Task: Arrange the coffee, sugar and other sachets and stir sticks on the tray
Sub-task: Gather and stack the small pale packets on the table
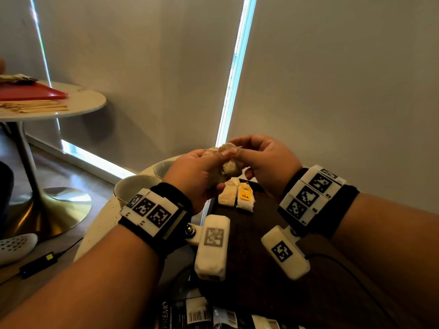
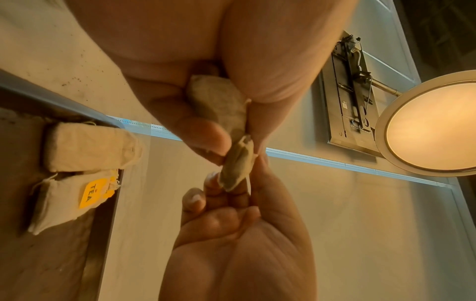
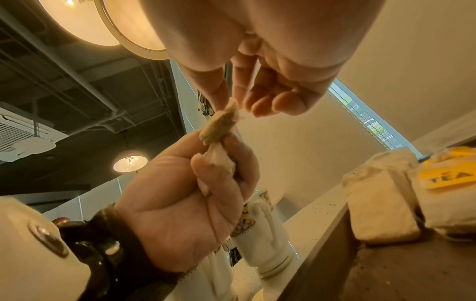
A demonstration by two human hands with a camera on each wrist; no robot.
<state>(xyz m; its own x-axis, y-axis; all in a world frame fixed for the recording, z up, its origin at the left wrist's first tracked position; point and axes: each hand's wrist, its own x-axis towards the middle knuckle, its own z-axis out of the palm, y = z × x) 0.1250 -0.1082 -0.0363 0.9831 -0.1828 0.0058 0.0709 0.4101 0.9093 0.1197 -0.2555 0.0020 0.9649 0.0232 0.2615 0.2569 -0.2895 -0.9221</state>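
Fingers [image 2: 206, 140] of left hand [image 1: 194, 172] clamp a tea bag [image 1: 228, 167] at frame centre; right hand [image 1: 268, 162] pinches its top; two bags [image 1: 236, 195] lie on dark tray [image 1: 261, 269] below

Bare forearms, no sleeves. Black fabric wristbands [image 1: 174, 203] on both wrists, each topped with a white plate of three black-and-white square markers [image 1: 311, 194]. White boxy camera housings [image 1: 212, 248] with one marker each hung below on metal swivels, a thin black cable [image 1: 337, 260] trailing from the right.

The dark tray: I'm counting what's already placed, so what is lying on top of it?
On the dark tray two tea bags lie side by side at its far end, one with a yellow TEA tag. Black sachets show at the near edge; the forearms hide much of the rest.
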